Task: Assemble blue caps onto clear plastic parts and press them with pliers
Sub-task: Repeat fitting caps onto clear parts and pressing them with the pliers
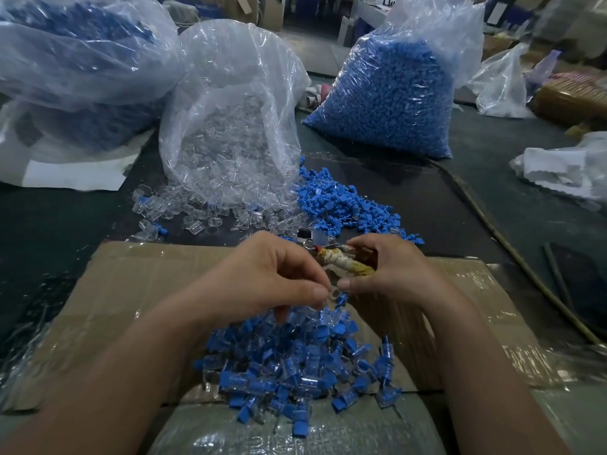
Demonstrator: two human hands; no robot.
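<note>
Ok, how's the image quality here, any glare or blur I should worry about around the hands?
Head view: dim, even light; glare streaks on the clear bag and the taped cardboard; the wide lens bends the edges and smears the corners; the left hand, pinching a clear part, and the right hand, gripping the pliers, are fairly sharp.

Dark table (59,231) w/ taped cardboard (131,280), plastic bags (230,110), loose clear parts (197,208) & blue caps (338,205).
</note>
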